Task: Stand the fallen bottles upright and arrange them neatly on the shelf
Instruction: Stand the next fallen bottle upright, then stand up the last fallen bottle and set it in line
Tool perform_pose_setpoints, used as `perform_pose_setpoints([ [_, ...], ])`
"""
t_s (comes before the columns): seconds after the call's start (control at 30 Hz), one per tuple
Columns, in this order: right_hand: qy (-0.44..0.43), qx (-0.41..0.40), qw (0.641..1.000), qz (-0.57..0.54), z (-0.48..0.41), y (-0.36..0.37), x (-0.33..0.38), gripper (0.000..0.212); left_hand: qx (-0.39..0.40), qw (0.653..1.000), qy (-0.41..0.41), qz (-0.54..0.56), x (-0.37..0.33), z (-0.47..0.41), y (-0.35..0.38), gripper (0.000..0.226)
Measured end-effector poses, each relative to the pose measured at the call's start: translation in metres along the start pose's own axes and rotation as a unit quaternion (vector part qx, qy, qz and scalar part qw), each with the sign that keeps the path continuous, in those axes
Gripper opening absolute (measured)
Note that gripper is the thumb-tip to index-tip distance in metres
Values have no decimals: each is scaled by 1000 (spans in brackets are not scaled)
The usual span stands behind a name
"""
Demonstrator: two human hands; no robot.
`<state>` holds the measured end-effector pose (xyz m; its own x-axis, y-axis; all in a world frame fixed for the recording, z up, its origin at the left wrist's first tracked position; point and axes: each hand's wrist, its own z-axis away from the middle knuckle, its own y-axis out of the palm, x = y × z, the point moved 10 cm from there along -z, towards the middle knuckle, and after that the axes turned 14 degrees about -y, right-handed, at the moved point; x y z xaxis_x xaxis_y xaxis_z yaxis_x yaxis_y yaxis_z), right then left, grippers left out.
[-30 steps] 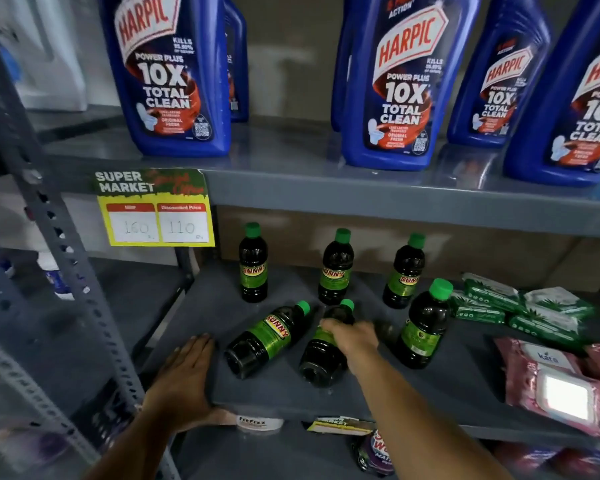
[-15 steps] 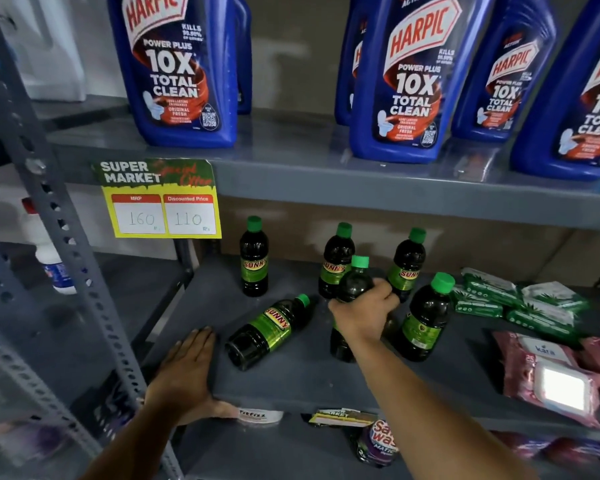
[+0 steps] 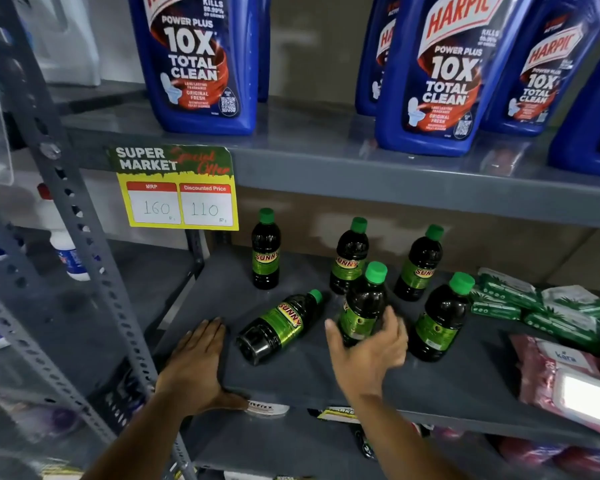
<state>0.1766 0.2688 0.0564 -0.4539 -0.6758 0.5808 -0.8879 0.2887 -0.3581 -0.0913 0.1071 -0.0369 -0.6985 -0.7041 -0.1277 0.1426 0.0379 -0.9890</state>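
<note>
1. Grey metal shelf (image 3: 326,379): three upright dark green-capped bottles stand along its back, left (image 3: 265,249), middle (image 3: 349,256) and right (image 3: 419,263).
2. Before them stand two more bottles, one (image 3: 362,303) left of the other (image 3: 442,317).
3. A fallen bottle (image 3: 280,327) lies left of those two, cap toward the back.
4. Green packets (image 3: 534,303) and pink wipe packs (image 3: 568,386) lie at the shelf's right end.

Grey painted metal shelf (image 3: 291,375) with matt top, perforated metal upright (image 3: 84,244), glossy dark plastic bottles (image 3: 362,306) with shiny green labels and smooth green caps, glossy blue plastic jugs (image 3: 440,81), paper price card (image 3: 177,188), crinkled glossy pink wipe packs (image 3: 568,382)
</note>
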Motion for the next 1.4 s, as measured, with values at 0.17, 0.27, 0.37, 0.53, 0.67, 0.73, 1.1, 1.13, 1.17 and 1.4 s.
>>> perform_pose_setpoints([
  [0.17, -127, 153, 973, -115, 44, 24, 46, 68, 12, 1000, -3, 10, 0, 0, 2, 163],
  [0.27, -7, 279, 943, -183, 44, 69, 50, 73, 21, 1000, -5, 18, 0, 0, 3, 160],
  [0.37, 206, 250, 923, -207, 31, 103, 32, 86, 11, 999, 1, 30, -1, 2, 2, 156],
  [0.53, 444, 242, 845, -177, 44, 135, 7, 98, -2, 1000, 10, 26, -2, 1, 1, 160],
  [0.67, 465, 256, 828, -182, 41, 150, 6, 82, -4, 1000, 10, 28, -2, -1, 3, 166],
  [0.73, 470, 252, 828, -172, 40, 148, 9, 72, 0, 1000, 7, 30, -2, -2, 5, 168],
  [1.1, 185, 121, 963, -156, -6, 142, 98, 91, 21, 999, 14, 20, -1, -3, 8, 160],
  [1.13, 161, 124, 969, -141, -4, 142, 104, 94, 22, 1000, 12, 19, -1, -4, 8, 160],
  [1.17, 147, 128, 973, -125, -2, 142, 107, 95, 22, 1000, 9, 18, -1, -4, 8, 160],
  [1.4, 118, 151, 977, -93, 8, 140, 108, 94, 25, 1000, -3, 6, 1, -4, 10, 162],
])
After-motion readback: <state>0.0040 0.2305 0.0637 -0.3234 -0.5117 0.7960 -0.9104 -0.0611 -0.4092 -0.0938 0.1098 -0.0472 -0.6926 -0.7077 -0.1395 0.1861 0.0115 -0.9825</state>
